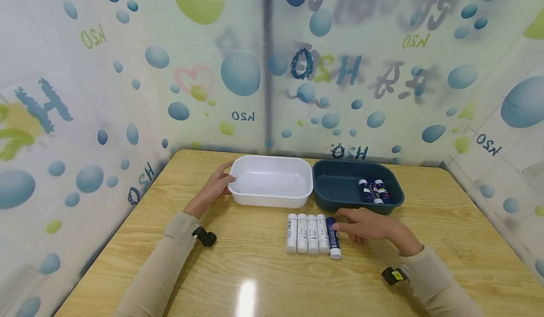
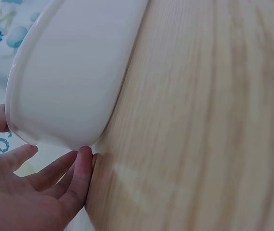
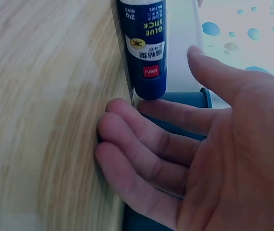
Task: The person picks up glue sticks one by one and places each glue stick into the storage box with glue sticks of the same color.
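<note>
On the table a blue glue stick [image 1: 333, 237] with a white end lies at the right of a row of several white glue sticks [image 1: 302, 234]. My right hand [image 1: 367, 223] reaches in from the right, index fingertip right at the stick's blue end. Its thumb stands apart from the stick in the right wrist view, the other fingers loosely bent near the tabletop. Farther left, my left hand [image 1: 217, 184] holds the left end of a white bin [image 1: 272, 201], thumb over the rim and fingertips against the outer wall [image 2: 69, 115].
A dark blue bin [image 1: 335, 184] stands close beside the white one, with several blue glue sticks [image 1: 374, 192] in its right part. Behind the wooden table [image 1: 238, 246] hangs a patterned curtain [image 1: 212, 109]. Each wrist wears a small black camera [image 1: 205, 236].
</note>
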A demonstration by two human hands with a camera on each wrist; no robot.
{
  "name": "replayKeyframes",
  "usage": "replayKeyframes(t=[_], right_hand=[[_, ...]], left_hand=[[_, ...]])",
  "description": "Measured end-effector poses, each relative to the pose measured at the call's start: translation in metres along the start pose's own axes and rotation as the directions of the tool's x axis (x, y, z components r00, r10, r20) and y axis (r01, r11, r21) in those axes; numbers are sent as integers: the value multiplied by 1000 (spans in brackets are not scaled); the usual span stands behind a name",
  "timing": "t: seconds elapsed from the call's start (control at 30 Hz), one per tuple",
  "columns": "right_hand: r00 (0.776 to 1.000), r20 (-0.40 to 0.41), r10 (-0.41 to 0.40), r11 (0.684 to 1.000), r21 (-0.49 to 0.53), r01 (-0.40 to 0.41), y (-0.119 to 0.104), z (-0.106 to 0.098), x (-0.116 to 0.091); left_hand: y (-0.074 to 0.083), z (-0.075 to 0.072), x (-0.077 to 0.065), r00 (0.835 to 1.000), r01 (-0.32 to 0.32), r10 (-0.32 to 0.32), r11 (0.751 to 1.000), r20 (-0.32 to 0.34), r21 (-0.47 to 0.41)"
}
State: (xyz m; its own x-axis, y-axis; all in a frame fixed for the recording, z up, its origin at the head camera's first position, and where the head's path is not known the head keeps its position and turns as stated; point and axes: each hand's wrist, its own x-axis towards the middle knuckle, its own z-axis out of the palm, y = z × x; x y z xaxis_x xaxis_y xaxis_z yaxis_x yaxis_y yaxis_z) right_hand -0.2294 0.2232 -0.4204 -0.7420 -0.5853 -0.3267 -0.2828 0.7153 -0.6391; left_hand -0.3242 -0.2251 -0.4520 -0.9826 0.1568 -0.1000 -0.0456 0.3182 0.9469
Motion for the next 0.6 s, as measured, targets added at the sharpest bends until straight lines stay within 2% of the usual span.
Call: replayKeyframes(t=[0.33, 0.6], right_hand=[[988, -60, 145, 987, -56, -149, -12, 8, 1], [969, -64, 241, 970, -29, -243, -22, 10, -3]], left_hand=[[0, -2, 0, 1000, 9, -9, 1000, 7, 2], [3, -1, -2, 1000, 12, -11, 1000, 15, -6]])
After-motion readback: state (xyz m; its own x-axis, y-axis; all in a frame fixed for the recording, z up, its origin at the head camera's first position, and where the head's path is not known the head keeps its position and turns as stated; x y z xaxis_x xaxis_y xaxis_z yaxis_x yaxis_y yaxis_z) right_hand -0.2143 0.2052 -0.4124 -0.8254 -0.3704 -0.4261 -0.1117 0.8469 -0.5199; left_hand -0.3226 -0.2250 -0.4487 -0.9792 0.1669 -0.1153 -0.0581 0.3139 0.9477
